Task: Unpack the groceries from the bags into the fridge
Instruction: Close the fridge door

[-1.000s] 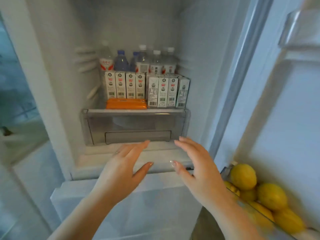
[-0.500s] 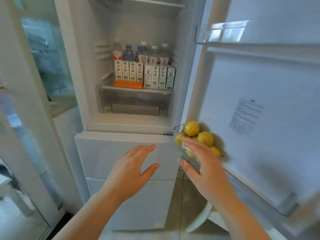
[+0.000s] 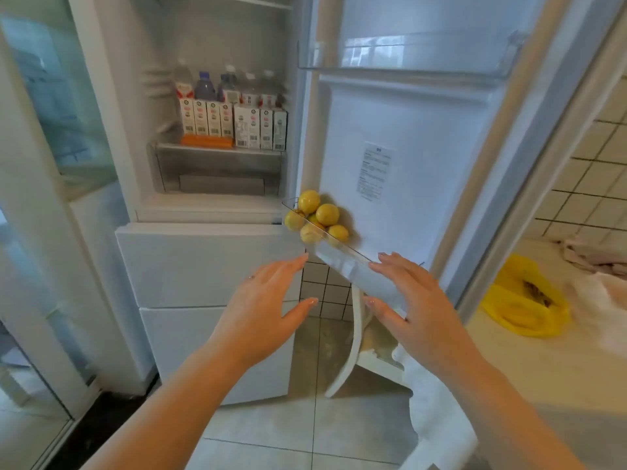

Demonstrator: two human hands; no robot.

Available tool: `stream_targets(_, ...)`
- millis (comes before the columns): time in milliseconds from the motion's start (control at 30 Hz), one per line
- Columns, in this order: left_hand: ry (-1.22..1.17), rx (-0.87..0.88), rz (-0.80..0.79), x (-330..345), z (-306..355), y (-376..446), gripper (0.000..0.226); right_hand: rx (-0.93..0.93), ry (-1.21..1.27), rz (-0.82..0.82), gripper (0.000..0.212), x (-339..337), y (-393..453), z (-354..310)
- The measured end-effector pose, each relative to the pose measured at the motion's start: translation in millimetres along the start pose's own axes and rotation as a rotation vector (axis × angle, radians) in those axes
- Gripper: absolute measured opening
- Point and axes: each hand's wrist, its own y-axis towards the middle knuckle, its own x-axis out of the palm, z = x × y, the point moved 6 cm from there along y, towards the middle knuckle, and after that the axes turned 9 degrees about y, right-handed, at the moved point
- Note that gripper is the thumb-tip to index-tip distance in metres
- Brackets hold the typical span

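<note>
View pulled back, door sticker [image 3: 375, 173] unreadable

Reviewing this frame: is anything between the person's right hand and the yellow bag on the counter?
Nothing visible blocks it. The right hand is open in front of the clear door bin that holds the lemons. The yellow bag lies further right on the counter, with open space between them. The left hand is also open and empty.
</note>
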Motion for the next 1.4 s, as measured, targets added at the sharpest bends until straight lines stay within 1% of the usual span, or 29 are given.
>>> stream_targets(100,0.019,0.058,0.015,-0.1,37.3,7.1,0.067,-0.068,-0.12,0.094,0.05,-39.7,-11.1,8.1)
stream_targets(200,0.074,0.123,0.09,-3.1,71.9,24.2,0.07,-0.138,-0.208,0.216,0.047,-81.2,-13.5,17.2)
stream_targets(300,0.13,0.198,0.2,-5.4,115.0,48.2,0.072,-0.221,-0.208,0.293,0.05,-128.3,-9.3,22.1)
stream_targets(400,0.309,0.276,0.364,-4.6,166.5,76.8,0.072,-0.33,-0.189,0.331,0.051,-179.1,-0.3,31.4)
stream_targets(500,0.494,0.328,0.418,9.6,216.2,113.4,0.077,-0.404,-0.219,0.399,0.053,-226.0,16.8,49.7)
stream_targets(600,0.571,0.276,0.456,19.2,252.9,147.7,0.087,-0.351,-0.316,0.481,0.058,-257.4,40.7,77.5)
stream_targets(667,0.605,0.228,0.46,24.0,267.2,165.4,0.094,-0.283,-0.34,0.46,0.061,-263.9,60.0,95.9)
stream_targets(733,0.648,0.192,0.459,30.3,275.6,177.3,0.099,-0.247,-0.352,0.384,0.064,-261.9,76.9,112.7)
stream_targets(833,0.713,0.154,0.448,39.0,281.8,185.9,0.104,-0.243,-0.338,0.27,0.067,-251.7,91.5,129.2)
stream_targets(900,0.723,0.136,0.43,45.5,283.3,189.6,0.104,-0.273,-0.307,0.244,0.066,-244.0,95.4,133.8)
stream_targets(1100,0.722,0.11,0.419,56.7,283.0,189.9,0.098,-0.401,-0.254,0.255,0.061,-237.1,96.6,132.8)
stream_targets(1267,0.706,0.086,0.479,50.6,271.7,177.2,0.091,-0.533,-0.237,0.264,0.054,-230.5,94.6,124.5)
stream_targets(1400,0.652,0.058,0.546,40.3,257.4,159.1,0.09,-0.637,-0.234,0.263,0.056,-214.2,90.6,106.8)
